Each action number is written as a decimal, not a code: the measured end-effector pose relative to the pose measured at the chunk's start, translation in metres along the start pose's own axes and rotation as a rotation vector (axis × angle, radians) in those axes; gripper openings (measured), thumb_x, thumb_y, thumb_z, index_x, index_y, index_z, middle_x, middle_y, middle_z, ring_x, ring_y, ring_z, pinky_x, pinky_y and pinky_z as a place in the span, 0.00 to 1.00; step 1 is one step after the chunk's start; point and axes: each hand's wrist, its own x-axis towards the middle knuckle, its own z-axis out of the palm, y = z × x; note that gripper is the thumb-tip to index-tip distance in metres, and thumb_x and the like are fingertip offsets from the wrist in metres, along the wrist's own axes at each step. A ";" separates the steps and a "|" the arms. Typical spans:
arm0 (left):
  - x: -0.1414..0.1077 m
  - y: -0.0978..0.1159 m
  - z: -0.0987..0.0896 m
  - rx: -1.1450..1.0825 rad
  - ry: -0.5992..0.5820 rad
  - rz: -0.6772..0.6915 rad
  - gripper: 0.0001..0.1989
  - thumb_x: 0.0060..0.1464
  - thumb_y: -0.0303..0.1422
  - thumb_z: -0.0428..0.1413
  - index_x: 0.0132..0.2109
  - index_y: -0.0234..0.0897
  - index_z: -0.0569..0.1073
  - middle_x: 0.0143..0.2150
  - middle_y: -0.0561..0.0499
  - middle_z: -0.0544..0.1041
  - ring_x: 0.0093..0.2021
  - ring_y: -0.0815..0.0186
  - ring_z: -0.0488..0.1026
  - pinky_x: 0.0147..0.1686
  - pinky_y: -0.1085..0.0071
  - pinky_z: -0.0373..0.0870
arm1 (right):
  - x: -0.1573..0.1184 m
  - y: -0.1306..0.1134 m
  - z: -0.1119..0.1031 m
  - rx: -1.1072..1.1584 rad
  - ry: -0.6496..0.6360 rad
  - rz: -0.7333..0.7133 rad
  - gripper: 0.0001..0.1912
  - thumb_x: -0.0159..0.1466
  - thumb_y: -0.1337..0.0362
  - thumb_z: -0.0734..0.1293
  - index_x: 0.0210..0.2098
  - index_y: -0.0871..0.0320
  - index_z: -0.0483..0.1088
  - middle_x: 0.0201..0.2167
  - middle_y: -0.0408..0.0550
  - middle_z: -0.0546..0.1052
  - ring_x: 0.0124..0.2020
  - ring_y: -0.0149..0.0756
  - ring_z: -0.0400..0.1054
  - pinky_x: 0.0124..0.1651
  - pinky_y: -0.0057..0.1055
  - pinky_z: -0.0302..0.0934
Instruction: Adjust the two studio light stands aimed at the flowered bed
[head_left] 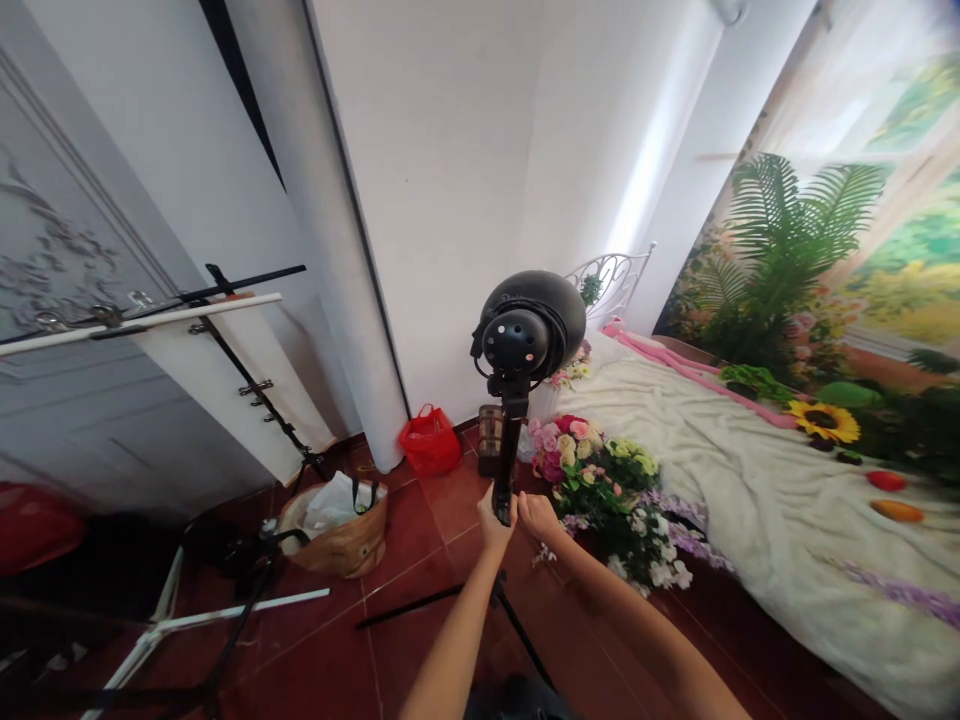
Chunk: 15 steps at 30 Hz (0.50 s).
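A black studio light (516, 342) with a round dish and a coiled cable sits on top of a black light stand (511, 450) in front of me. My left hand (495, 520) wraps round the stand's pole below the light. Close against the pole's right side is my right hand (537, 517), its fingers curled in. Whatever those fingers grip is hidden behind the hand. The stand's dark legs (420, 603) spread over the floor under my arms.
Right of the stand are artificial flowers (574, 450) and a bed with a cream cover (697, 480). To the left stand a woven basket (352, 540), a red plastic bag (430, 443) and a backdrop frame (225, 310). White stand legs (247, 608) cross the tiled floor.
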 end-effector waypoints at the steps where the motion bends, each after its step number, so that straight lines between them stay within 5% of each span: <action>1: 0.000 -0.002 0.000 0.000 -0.006 0.002 0.10 0.48 0.38 0.55 0.28 0.35 0.69 0.23 0.51 0.72 0.23 0.68 0.69 0.25 0.74 0.66 | 0.001 -0.002 -0.002 -0.038 -0.042 0.033 0.27 0.70 0.67 0.45 0.26 0.64 0.70 0.26 0.57 0.75 0.29 0.35 0.69 0.35 0.28 0.55; 8: 0.004 -0.003 -0.006 0.082 -0.044 0.020 0.10 0.51 0.39 0.53 0.29 0.35 0.69 0.22 0.51 0.72 0.23 0.68 0.69 0.24 0.74 0.66 | 0.020 -0.003 -0.023 -0.215 -0.364 -0.016 0.14 0.68 0.68 0.54 0.41 0.65 0.70 0.36 0.61 0.77 0.38 0.42 0.71 0.39 0.30 0.57; 12: 0.006 -0.003 -0.008 0.100 -0.063 0.029 0.10 0.52 0.39 0.53 0.32 0.36 0.70 0.25 0.49 0.74 0.25 0.66 0.72 0.26 0.72 0.68 | 0.028 0.002 -0.029 -0.153 -0.419 -0.013 0.10 0.66 0.65 0.59 0.40 0.62 0.70 0.32 0.54 0.77 0.34 0.37 0.71 0.36 0.26 0.56; 15: 0.010 -0.003 -0.011 0.076 -0.099 0.025 0.12 0.52 0.40 0.54 0.29 0.35 0.70 0.25 0.48 0.74 0.25 0.65 0.72 0.26 0.72 0.68 | 0.020 -0.002 -0.019 -0.013 -0.372 0.124 0.15 0.68 0.61 0.54 0.44 0.60 0.69 0.26 0.48 0.75 0.29 0.33 0.69 0.32 0.24 0.55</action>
